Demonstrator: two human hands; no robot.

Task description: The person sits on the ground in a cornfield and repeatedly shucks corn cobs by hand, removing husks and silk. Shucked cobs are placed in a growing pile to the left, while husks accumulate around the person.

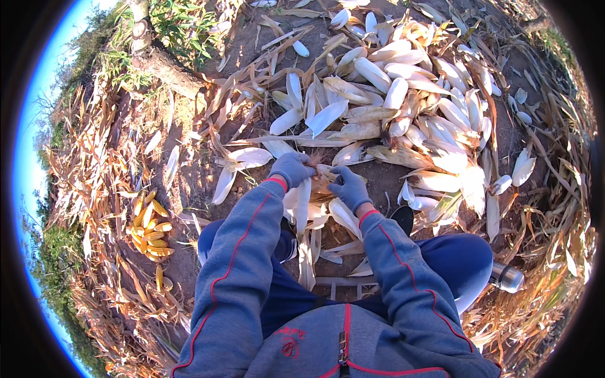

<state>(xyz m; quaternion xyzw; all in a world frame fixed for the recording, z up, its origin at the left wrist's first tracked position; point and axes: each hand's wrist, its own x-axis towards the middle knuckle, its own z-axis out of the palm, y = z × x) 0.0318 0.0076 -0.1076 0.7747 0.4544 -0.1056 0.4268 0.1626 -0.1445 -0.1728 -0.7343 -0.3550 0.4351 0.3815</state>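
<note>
Both my hands wear grey gloves and meet in front of my knees. My left hand [293,170] is closed around the silky top of an ear of corn [322,175], whose brown silk shows beside the fingers. At the ear's right side my right hand [348,187] has its fingers bent and pinched on the husk. Pale husk leaves [303,205] hang below the hands. The glove and leaves hide most of the ear, so any kernels cannot be made out. Just beyond lies a large heap of unshucked corn ears [397,94].
On the ground to my left sits a small pile of bare yellow corn cobs [150,230]. A metal flask [507,277] lies by my right knee. Dry stalks [535,239] spread along the right. A tree trunk [167,69] stands far left. Below me shows a metal frame [343,282].
</note>
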